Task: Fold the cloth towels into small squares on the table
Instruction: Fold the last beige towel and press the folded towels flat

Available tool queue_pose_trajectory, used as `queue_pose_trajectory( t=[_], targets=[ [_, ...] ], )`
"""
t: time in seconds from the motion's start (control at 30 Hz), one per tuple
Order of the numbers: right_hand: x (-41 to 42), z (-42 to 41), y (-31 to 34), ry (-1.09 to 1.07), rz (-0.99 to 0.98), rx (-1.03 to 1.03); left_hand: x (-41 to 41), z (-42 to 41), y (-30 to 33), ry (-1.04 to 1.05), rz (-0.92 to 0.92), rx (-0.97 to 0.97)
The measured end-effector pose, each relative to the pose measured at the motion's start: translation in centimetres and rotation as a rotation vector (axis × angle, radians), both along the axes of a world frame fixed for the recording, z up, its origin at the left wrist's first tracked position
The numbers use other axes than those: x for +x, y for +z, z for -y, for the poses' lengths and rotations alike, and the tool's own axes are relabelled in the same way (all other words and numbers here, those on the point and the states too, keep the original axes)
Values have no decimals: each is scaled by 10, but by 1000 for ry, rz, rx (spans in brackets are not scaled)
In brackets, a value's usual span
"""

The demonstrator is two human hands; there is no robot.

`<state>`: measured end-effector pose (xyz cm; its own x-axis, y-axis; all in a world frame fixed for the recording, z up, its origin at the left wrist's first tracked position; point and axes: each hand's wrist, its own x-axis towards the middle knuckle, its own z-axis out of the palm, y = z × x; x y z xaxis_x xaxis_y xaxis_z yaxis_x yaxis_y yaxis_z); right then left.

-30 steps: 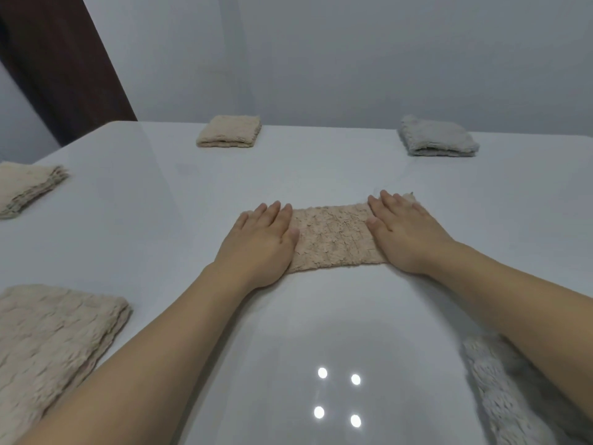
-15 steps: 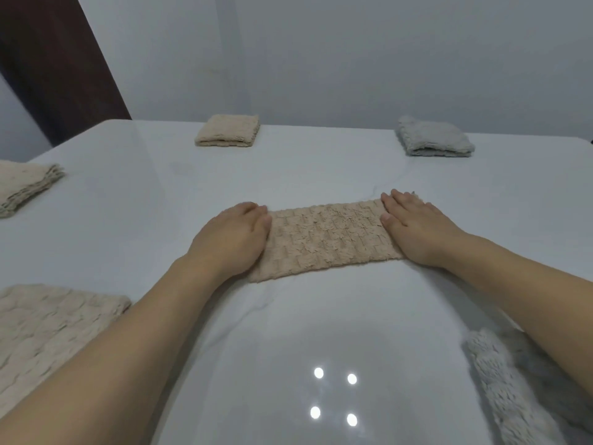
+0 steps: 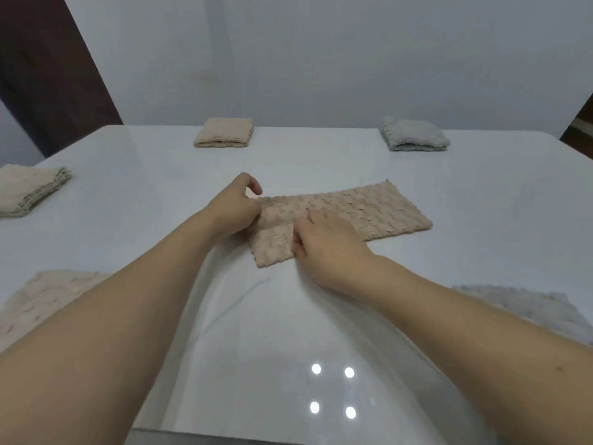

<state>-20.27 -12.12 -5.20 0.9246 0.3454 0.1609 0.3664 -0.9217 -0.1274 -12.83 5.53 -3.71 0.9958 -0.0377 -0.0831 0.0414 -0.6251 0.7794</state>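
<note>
A beige waffle-textured towel [image 3: 362, 210], folded into a long strip, lies across the middle of the white table [image 3: 288, 316]. My left hand [image 3: 236, 207] pinches the strip's far left corner with curled fingers. My right hand [image 3: 324, 242] grips the near left edge of the same strip, its fingertips tucked at the cloth. The right half of the strip lies flat and uncovered.
A folded beige square [image 3: 224, 132] and a folded grey square [image 3: 414, 134] sit at the table's far edge. A beige stack [image 3: 29, 189] lies at the left. An unfolded beige towel [image 3: 48, 297] lies near left, a grey towel [image 3: 526, 306] near right.
My hands were pressing flat on the two ends of the strip. My right hand has crossed to the left end, and both hands now take hold of that end.
</note>
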Motion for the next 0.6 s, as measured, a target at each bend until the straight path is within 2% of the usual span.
queue_pose_trajectory(
  t=[0.07, 0.17, 0.23, 0.33, 0.43, 0.53, 0.6],
  targets=[
    [-5, 5, 0, 34, -10, 9, -10, -4, 4, 19, -37, -37],
    [-17, 14, 14, 98, -143, 37, -32, -12, 10, 3, -143, -32],
    [-30, 16, 18, 128, -98, 85, -47, -21, 10, -32, -170, -1],
    [-56, -1, 14, 210, 83, 71, -64, -34, 5, -41, -127, -53],
    [-72, -25, 9, 180, 26, -91, -72, -43, -1, -117, -24, -53],
    [-73, -30, 13, 185, 50, -111, -81, -45, -1, -243, 59, 64],
    [-75, -29, 20, 201, -63, -126, -88, -45, 2, -270, 49, 99]
  ],
)
